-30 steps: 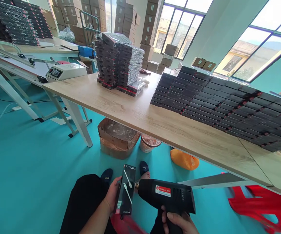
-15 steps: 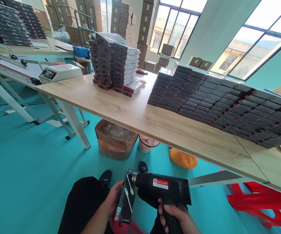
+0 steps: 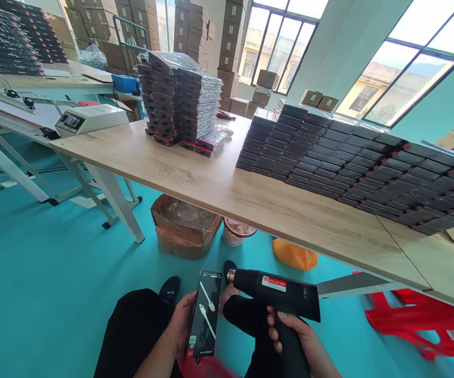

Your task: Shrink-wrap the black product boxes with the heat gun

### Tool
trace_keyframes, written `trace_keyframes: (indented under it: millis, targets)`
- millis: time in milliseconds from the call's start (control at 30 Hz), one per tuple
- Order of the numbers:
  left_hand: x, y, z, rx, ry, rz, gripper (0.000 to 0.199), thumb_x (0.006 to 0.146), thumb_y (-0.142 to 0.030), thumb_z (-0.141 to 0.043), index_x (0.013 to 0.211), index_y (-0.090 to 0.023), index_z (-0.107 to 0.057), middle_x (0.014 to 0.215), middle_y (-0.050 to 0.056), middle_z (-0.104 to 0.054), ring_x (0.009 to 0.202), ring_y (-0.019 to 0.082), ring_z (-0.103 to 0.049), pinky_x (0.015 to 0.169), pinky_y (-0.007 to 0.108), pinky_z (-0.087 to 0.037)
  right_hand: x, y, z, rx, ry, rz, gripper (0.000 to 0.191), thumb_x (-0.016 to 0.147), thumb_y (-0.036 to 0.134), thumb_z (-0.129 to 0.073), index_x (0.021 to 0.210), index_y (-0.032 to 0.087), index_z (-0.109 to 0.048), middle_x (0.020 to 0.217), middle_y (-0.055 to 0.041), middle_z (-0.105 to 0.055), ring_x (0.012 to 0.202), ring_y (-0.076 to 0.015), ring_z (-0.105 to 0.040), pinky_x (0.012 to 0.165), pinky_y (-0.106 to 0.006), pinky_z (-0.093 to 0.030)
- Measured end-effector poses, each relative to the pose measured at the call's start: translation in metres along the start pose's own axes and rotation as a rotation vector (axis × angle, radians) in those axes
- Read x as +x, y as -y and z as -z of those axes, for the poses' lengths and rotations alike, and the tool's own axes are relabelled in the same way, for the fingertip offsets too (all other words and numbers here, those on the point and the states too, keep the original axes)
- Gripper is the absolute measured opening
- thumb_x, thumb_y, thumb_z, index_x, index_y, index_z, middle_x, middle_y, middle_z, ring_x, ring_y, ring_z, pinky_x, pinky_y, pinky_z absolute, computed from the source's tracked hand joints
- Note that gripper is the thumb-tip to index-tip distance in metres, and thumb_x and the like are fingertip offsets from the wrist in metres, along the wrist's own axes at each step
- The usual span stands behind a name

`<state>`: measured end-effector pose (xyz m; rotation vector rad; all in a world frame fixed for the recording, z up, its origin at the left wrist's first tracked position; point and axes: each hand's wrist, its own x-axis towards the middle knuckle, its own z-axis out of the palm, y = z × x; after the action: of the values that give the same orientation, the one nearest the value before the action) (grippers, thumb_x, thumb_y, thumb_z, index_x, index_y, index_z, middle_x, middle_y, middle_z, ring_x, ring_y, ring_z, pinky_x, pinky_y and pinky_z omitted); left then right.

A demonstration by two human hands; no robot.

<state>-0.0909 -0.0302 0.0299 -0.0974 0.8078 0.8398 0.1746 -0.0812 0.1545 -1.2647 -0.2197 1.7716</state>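
Shifted right and off the box since the earlier frame, the heat gun [image 3: 289,294] now holds its nozzle [image 3: 231,275] just beside the cable box [image 3: 206,315], lower centre. Right hand [image 3: 301,336]: grip clamped round the gun; left hand [image 3: 181,321] clasps the box's left edge. Heating seems the step in hand; another pass would call for swinging the nozzle back. Beyond, the bench [image 3: 179,168] carries stacked boxes [image 3: 352,163].

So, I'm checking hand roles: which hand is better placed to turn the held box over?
Probably the left hand: it holds the black box, while the right hand grips the heat gun.
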Motion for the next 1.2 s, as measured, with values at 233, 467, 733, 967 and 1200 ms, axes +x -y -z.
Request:
trace_keyframes:
  millis: [233, 467, 733, 967, 1200]
  targets:
    - [0.007, 0.002, 0.008, 0.086, 0.017, -0.007, 0.028, 0.081, -0.040, -0.063, 0.074, -0.013, -0.069, 0.059, 0.009, -0.070, 0.054, 0.024, -0.066, 0.055, 0.033, -0.050, -0.003, -0.005, -0.007, 0.024, -0.012, -0.049, 0.047, 0.057, 0.032, -0.094, 0.092, 0.007, -0.076, 0.072, -0.0045, -0.070, 0.057, -0.0117, -0.059, 0.046, -0.020, -0.048]
    - [0.006, 0.003, 0.008, 0.119, -0.049, -0.036, 0.027, 0.083, -0.038, -0.062, 0.068, -0.016, -0.066, 0.053, 0.006, -0.066, 0.047, 0.022, -0.062, 0.048, 0.031, -0.047, 0.000, -0.006, -0.021, -0.024, 0.022, -0.045, 0.043, 0.062, 0.034, -0.090, 0.093, 0.007, -0.075, 0.074, -0.0048, -0.070, 0.059, -0.0125, -0.060, 0.048, -0.021, -0.047]
    - [-0.001, 0.001, 0.000, 0.119, -0.086, 0.012, 0.024, 0.081, -0.039, -0.066, 0.072, -0.017, -0.066, 0.057, 0.005, -0.070, 0.054, 0.023, -0.067, 0.054, 0.032, -0.050, -0.016, -0.004, -0.041, -0.430, 0.138, -0.086, 0.040, 0.065, 0.034, -0.080, 0.096, 0.011, -0.071, 0.076, -0.0057, -0.070, 0.058, -0.0160, -0.060, 0.050, -0.026, -0.045]
    - [-0.002, 0.001, 0.000, 0.040, -0.086, -0.072, 0.018, 0.078, -0.034, -0.071, 0.084, -0.016, -0.070, 0.062, 0.005, -0.073, 0.064, 0.028, -0.073, 0.060, 0.034, -0.053, -0.024, 0.005, -0.066, -0.659, 0.086, 0.071, 0.033, 0.070, 0.036, -0.070, 0.095, 0.015, -0.068, 0.057, 0.0008, -0.060, 0.054, -0.0175, -0.053, 0.053, -0.030, -0.045]
    - [0.003, -0.001, 0.003, 0.015, -0.065, -0.041, 0.021, 0.081, -0.034, -0.067, 0.089, -0.016, -0.073, 0.065, 0.007, -0.074, 0.065, 0.029, -0.073, 0.064, 0.038, -0.055, -0.036, 0.002, -0.066, -0.804, 0.207, -0.036, 0.022, 0.063, 0.018, -0.073, 0.085, 0.019, -0.068, 0.059, 0.0023, -0.062, 0.058, -0.0166, -0.054, 0.063, -0.031, -0.044]
